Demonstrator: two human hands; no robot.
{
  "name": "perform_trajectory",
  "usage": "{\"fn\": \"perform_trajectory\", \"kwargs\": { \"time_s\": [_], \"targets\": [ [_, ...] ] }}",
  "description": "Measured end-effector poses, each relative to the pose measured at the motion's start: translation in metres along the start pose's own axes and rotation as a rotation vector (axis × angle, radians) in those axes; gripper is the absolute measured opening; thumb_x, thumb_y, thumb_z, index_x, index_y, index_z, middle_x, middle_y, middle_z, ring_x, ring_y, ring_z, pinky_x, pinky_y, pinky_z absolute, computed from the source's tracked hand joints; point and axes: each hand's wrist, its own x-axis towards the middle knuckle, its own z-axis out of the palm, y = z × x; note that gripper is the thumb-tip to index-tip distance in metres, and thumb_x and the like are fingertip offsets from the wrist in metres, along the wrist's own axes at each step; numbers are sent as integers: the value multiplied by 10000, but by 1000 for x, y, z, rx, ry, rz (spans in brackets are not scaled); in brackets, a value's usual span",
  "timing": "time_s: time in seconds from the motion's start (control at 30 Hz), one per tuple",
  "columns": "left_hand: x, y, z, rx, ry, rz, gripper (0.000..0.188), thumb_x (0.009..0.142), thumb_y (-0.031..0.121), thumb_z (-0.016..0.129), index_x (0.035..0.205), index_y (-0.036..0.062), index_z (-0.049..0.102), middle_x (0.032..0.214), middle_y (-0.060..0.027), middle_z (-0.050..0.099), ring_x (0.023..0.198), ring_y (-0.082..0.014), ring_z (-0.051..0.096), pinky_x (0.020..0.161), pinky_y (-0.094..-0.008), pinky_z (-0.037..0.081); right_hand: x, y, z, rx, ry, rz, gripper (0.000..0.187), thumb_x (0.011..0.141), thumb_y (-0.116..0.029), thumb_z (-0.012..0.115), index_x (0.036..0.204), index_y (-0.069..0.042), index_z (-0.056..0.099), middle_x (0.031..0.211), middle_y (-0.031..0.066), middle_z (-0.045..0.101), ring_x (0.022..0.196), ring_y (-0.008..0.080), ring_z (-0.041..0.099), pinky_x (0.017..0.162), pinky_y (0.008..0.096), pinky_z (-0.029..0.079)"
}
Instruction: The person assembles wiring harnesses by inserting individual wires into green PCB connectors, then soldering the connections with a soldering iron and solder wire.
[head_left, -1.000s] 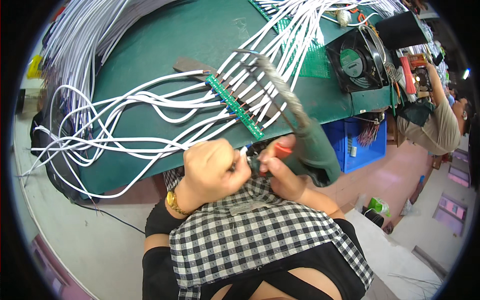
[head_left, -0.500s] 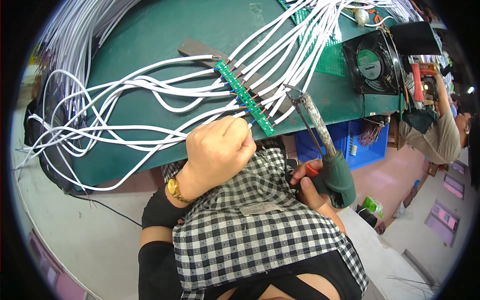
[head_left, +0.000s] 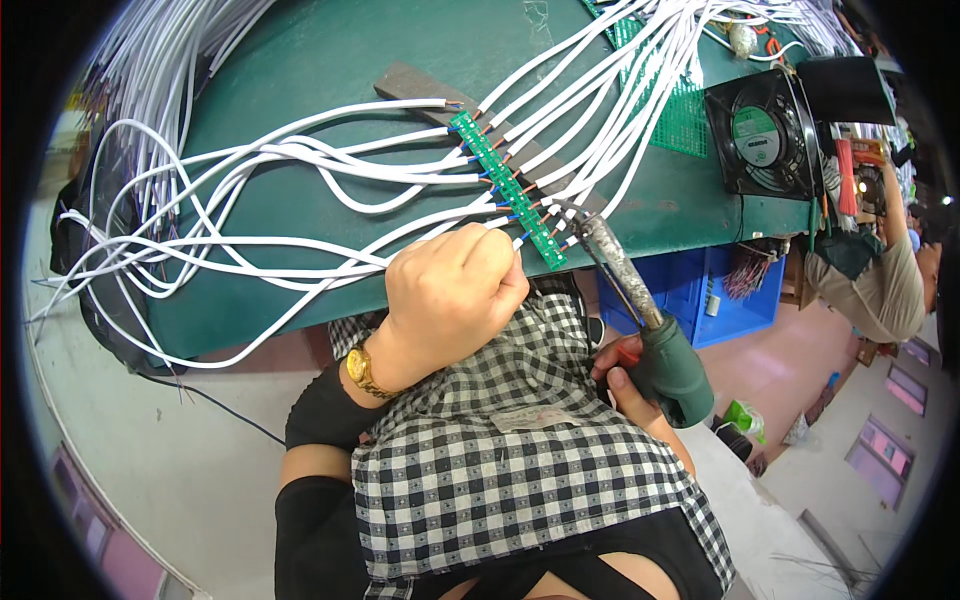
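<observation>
My left hand (head_left: 455, 290) is closed, thumb against bent fingers, around a white cable (head_left: 340, 272) whose blue wire end meets the near end of a narrow green circuit board (head_left: 508, 188). Along both long sides of the board, white cables with blue and brown wire ends reach its edges. In my right hand (head_left: 632, 390) is a soldering gun (head_left: 672, 372) with a green handle, red trigger and worn metal barrel. Its bent tip is close to the board's right edge; I cannot tell whether it touches. Beneath the board lies a dark flat bar (head_left: 415, 88).
The green table (head_left: 270, 330) carries cable bundles (head_left: 150, 90) at the far left and another green board panel (head_left: 682, 118) at the back right. A black fan (head_left: 762, 135) stands at the right. Below are blue bins (head_left: 735, 318). A co-worker (head_left: 872, 285) is at the far right.
The soldering gun's barrel has tilted left, bringing its tip lower and closer to the board. My left hand keeps its grip at the board's near end. The view has shifted slightly.
</observation>
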Motion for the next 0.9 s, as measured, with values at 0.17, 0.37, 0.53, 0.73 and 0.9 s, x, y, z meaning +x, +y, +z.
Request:
{"fn": "perform_trajectory", "kwargs": {
  "time_s": [0.17,0.37,0.53,0.73,0.9],
  "targets": [
    [0,1,4,41,8,12,242,647,36,662,625,106,432,542,-26,423,440,-203,473,408,-325,365,2,-1,-10,-396,23,-83,92,808,-90,655,896,-67,644,766,55,661,661,160,644,630,284,525],
    [-2,1,2,61,-2,-20,224,661,44,663,644,101,447,545,-28,432,443,-204,479,409,-327,366,-2,1,-16,-610,-52,-187,195,776,-68,675,950,-83,590,765,61,644,655,179,632,612,295,506],
    [-1,3,3,66,5,-47,231,672,56,666,653,97,440,544,-30,435,446,-211,481,407,-335,371,-9,15,-27,-827,-24,-173,236,681,-147,739,899,-101,664,745,24,669,620,188,651,589,288,523],
    [1,4,1,74,-23,-61,226,678,57,662,658,93,440,545,-36,439,443,-219,481,406,-340,372,-9,8,-27,-1062,-26,-199,356,646,-178,766,973,-110,644,869,71,651,679,242,633,602,323,504],
    [1,5,2,76,-28,-84,225,671,65,664,658,93,441,548,-39,449,444,-228,483,409,-347,376,1,1,-24,-920,-32,-282,110,739,-53,668,847,-42,650,715,67,650,589,180,619,553,280,484]
  ]
}}
